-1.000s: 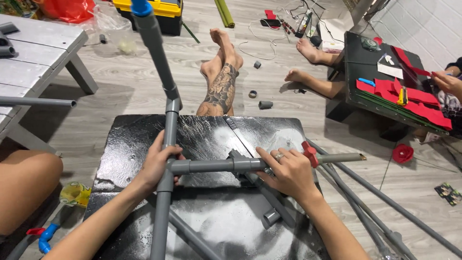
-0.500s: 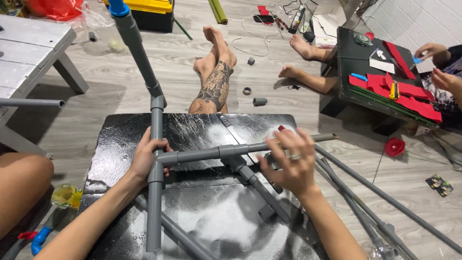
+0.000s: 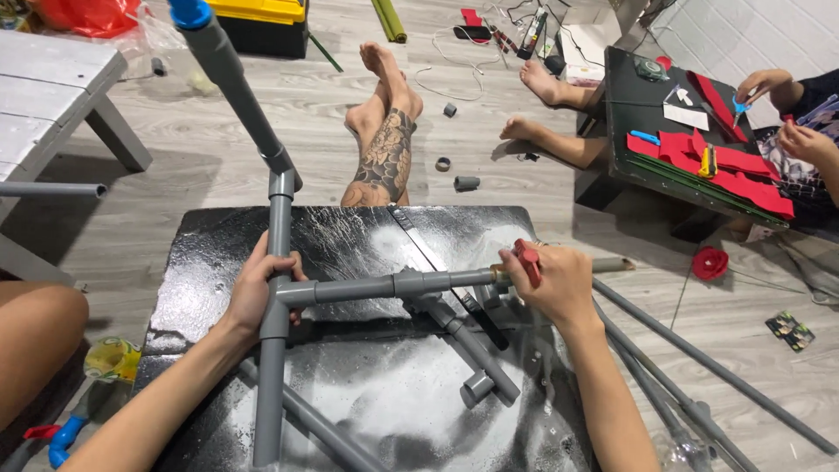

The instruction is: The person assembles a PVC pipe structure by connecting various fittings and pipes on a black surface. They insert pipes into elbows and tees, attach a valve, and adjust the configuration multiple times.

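Grey plank floor (image 3: 218,183), cluttered; a black glossy table (image 3: 350,236) in the foreground carries a grey pipe frame (image 3: 367,287). Yellow-lidded toolbox (image 3: 258,10) at top edge, cut off; red plastic bag (image 3: 87,16) top left, also cut off. Small dark printed card (image 3: 789,329) on floor at right, print too small to make out. Left hand (image 3: 258,284) wrapped around the frame's tee joint, fingers closed on it. Right hand (image 3: 552,281) curled at the crossbar's far end, gripping a red-handled tool (image 3: 527,260); its working end is hidden. Another person's tattooed leg (image 3: 384,157) lies beyond the table. Second dark table (image 3: 638,114) at right holds red cut pieces (image 3: 734,166).
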